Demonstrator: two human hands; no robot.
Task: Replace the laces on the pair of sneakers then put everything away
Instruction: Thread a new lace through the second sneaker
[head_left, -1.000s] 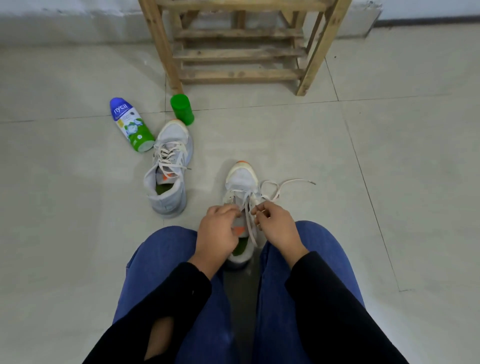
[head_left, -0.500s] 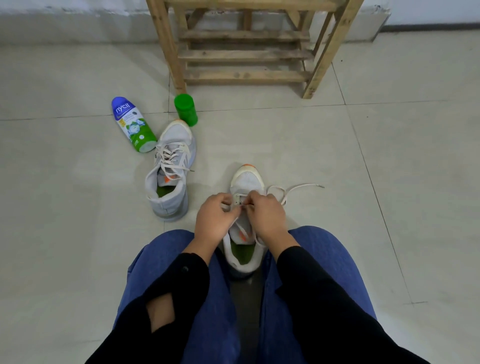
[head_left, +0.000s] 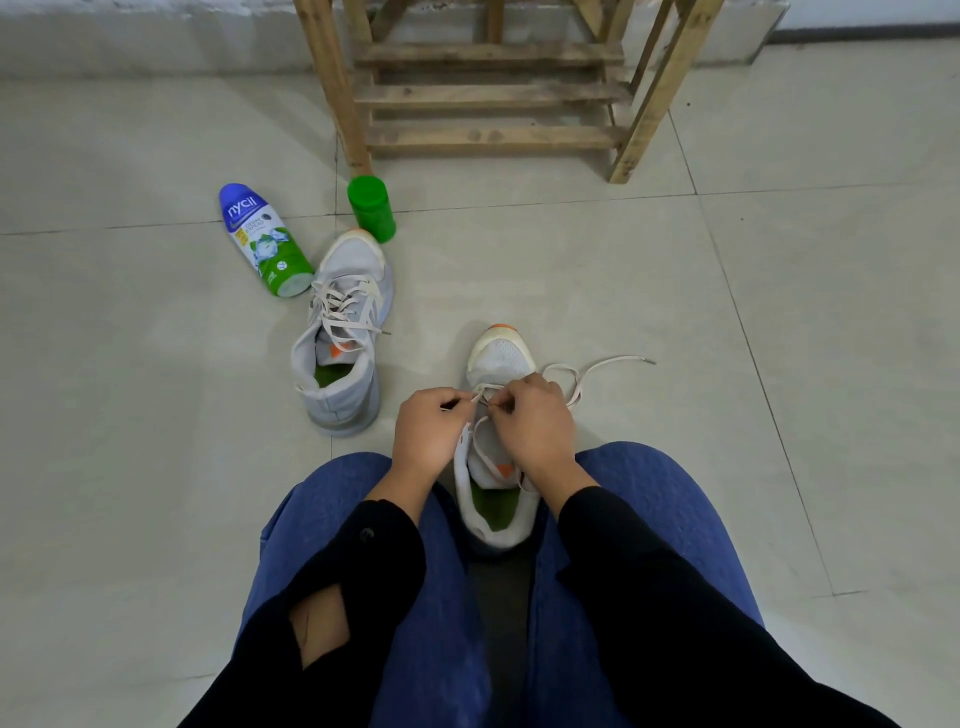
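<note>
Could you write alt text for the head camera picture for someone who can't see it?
Two hands, left and right, thread a lace through a sneaker between the knees. A laced sneaker, bottle and green cap lie nearby.

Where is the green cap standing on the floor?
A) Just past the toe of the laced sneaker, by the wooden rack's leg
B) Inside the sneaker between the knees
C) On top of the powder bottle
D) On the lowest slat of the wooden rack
A: the green cap stands upright on the tiles just beyond the toe of the laced sneaker, close to the front left leg of the wooden rack, with the powder bottle lying to its left.
</note>
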